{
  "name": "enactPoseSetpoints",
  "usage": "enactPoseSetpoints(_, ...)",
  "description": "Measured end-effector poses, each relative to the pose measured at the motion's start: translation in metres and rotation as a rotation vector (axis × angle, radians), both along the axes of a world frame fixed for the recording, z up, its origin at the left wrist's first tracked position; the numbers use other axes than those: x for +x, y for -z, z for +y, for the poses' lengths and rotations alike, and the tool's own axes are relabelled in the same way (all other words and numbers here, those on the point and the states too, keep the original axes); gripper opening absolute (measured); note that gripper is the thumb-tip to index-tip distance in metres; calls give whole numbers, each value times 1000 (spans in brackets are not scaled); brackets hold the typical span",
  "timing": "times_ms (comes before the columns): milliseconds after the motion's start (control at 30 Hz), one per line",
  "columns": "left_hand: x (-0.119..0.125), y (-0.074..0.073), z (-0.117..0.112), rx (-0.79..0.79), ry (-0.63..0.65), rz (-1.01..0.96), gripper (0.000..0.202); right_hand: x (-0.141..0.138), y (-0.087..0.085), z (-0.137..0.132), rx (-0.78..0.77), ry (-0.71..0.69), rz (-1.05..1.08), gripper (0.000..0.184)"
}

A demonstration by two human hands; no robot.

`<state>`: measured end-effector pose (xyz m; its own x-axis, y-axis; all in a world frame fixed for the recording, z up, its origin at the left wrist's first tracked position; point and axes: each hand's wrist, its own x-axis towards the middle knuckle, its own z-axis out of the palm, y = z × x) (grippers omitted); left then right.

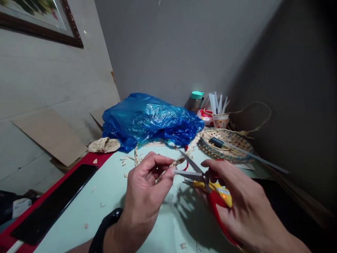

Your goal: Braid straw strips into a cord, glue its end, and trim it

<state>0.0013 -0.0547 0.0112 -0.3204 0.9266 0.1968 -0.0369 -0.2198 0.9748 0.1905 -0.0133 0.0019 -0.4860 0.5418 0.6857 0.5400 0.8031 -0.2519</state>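
Observation:
My left hand [143,191] pinches the end of a braided straw cord [193,142] between thumb and fingers, low over a pale green table [105,207]. The cord runs back toward a woven basket [223,144]. My right hand [242,203] grips red and yellow scissors [207,184]. Their blades are spread apart, with the tips right at the cord end beside my left fingertips. A black band sits on my left wrist.
A blue plastic bag [150,119] lies at the back. Near it are a bundle of straw [104,144], a teal-capped bottle [196,100] and a cup of white sticks [219,112]. A black phone [52,203] lies on the red edge at left. Straw scraps litter the table.

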Motion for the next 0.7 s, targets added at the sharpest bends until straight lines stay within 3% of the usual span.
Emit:
enactPoseSetpoints(500, 1, 3, 2, 59, -6, 127, 5, 10, 8, 7, 308, 87, -219, 37)
enactPoseSetpoints(700, 2, 3, -1, 93, -39, 203, 8, 8, 10, 8, 314, 102, -226, 35)
